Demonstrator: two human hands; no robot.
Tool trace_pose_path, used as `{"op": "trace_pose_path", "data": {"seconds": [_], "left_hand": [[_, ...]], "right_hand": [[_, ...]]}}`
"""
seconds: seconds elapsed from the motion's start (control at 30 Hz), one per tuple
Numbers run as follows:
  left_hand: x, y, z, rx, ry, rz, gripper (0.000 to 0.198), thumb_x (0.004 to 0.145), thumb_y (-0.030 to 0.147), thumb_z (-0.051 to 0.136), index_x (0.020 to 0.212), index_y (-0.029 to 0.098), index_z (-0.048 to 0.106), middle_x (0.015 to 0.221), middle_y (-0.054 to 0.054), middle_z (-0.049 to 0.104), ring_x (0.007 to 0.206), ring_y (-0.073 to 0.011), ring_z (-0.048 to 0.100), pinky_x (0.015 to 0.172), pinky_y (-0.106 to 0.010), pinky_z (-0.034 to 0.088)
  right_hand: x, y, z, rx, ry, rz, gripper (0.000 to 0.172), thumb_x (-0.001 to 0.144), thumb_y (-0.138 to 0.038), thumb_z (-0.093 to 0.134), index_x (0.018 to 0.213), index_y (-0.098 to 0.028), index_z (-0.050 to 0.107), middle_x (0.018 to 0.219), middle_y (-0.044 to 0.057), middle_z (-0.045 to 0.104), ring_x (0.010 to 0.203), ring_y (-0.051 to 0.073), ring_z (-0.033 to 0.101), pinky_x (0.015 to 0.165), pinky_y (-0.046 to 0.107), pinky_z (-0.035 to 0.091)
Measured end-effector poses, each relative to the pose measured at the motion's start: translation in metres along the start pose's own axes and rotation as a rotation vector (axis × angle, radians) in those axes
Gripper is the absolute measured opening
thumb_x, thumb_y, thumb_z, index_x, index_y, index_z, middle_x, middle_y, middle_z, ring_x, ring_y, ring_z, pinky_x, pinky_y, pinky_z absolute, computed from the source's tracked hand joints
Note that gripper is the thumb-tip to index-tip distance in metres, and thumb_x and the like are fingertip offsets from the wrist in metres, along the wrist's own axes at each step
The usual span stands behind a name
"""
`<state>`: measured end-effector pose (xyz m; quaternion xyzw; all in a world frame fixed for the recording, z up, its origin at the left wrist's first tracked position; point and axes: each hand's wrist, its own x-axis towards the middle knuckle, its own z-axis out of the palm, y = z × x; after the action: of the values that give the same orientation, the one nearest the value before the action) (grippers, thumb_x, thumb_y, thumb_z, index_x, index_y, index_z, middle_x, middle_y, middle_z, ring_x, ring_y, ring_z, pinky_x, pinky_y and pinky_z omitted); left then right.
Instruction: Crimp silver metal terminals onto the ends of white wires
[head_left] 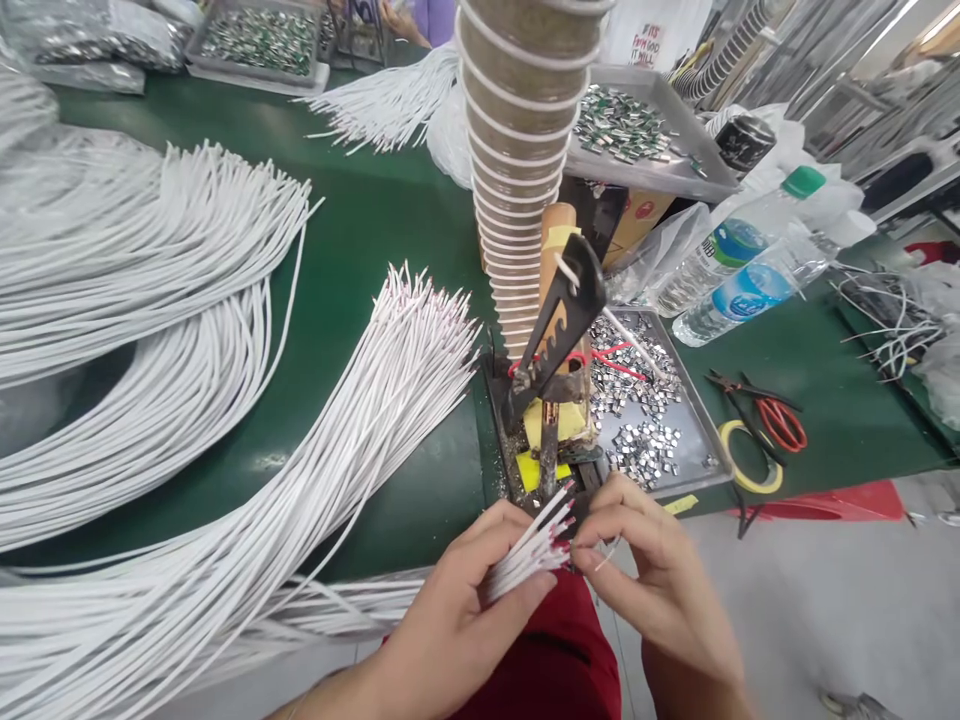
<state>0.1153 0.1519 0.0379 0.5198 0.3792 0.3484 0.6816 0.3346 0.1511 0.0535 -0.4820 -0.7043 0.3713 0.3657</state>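
Note:
My left hand (480, 600) is closed around a bundle of white cables (529, 550), whose reddish stripped ends point up and to the right. Beside those ends, my right hand (645, 570) is closed in a pinch of thumb and fingertips. A thin white wire (609, 553) sticks out between its fingers; where it leads is hidden. Just beyond both hands stands a bench fixture (551, 400) with a black lever and a wooden block. A larger bundle of white cables (352, 430) lies to the left on the green table (360, 210).
A ribbed hose (525, 130) rises behind the fixture. Right of it, a tray (694, 470) holds small metal pieces. Two water bottles (757, 290), pliers (750, 400) and yellow tape (724, 440) lie farther right. More cable coils (150, 260) cover the left side.

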Motion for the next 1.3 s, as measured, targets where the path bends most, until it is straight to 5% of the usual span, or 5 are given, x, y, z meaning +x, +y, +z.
{"op": "trace_pose_path", "data": {"seconds": [0.3, 0.57, 0.77, 1.0, 1.3], "left_hand": [[0.001, -0.011, 0.0, 0.088, 0.0, -0.033, 0.016, 0.103, 0.023, 0.065, 0.095, 0.02, 0.078, 0.096, -0.004, 0.071, 0.089, -0.0208, 0.065, 0.083, -0.027, 0.053], [-0.006, -0.013, -0.002, 0.211, 0.071, -0.135, 0.026, 0.104, 0.033, 0.059, 0.084, 0.019, 0.068, 0.078, 0.001, 0.063, 0.073, -0.0179, 0.054, 0.071, -0.025, 0.047], [-0.007, -0.016, 0.003, 0.15, 0.094, -0.09, 0.019, 0.104, 0.029, 0.059, 0.091, 0.02, 0.068, 0.091, -0.002, 0.064, 0.086, -0.0196, 0.058, 0.082, -0.025, 0.049], [-0.004, -0.007, 0.004, 0.031, 0.185, -0.197, 0.014, 0.097, 0.029, 0.065, 0.085, 0.021, 0.065, 0.077, 0.004, 0.054, 0.069, -0.0151, 0.047, 0.069, -0.024, 0.045], [0.005, 0.001, 0.001, -0.05, 0.229, -0.166, 0.017, 0.094, 0.029, 0.07, 0.08, 0.02, 0.066, 0.086, 0.0, 0.061, 0.08, -0.0181, 0.054, 0.075, -0.026, 0.049]], "right_hand": [[-0.005, 0.01, 0.02, 0.131, 0.052, -0.143, 0.008, 0.099, -0.021, 0.072, 0.101, -0.028, 0.077, 0.081, -0.001, 0.066, 0.078, 0.016, 0.06, 0.073, 0.03, 0.053], [0.003, 0.044, -0.023, -0.462, 0.296, 0.007, 0.016, 0.105, -0.03, 0.063, 0.105, -0.027, 0.079, 0.101, 0.006, 0.072, 0.095, 0.023, 0.07, 0.084, 0.037, 0.058], [0.011, 0.081, -0.035, -0.619, 0.268, 0.07, 0.022, 0.102, -0.042, 0.065, 0.096, -0.024, 0.076, 0.102, 0.009, 0.07, 0.097, 0.028, 0.068, 0.086, 0.044, 0.056], [0.005, 0.056, -0.019, -0.404, 0.295, -0.001, 0.009, 0.104, -0.021, 0.059, 0.1, -0.024, 0.066, 0.095, 0.004, 0.073, 0.088, 0.02, 0.07, 0.078, 0.034, 0.057], [-0.009, 0.017, 0.024, -0.124, 0.165, -0.159, 0.023, 0.099, -0.008, 0.064, 0.113, -0.026, 0.066, 0.094, 0.001, 0.075, 0.083, 0.016, 0.07, 0.081, 0.031, 0.059]]}}
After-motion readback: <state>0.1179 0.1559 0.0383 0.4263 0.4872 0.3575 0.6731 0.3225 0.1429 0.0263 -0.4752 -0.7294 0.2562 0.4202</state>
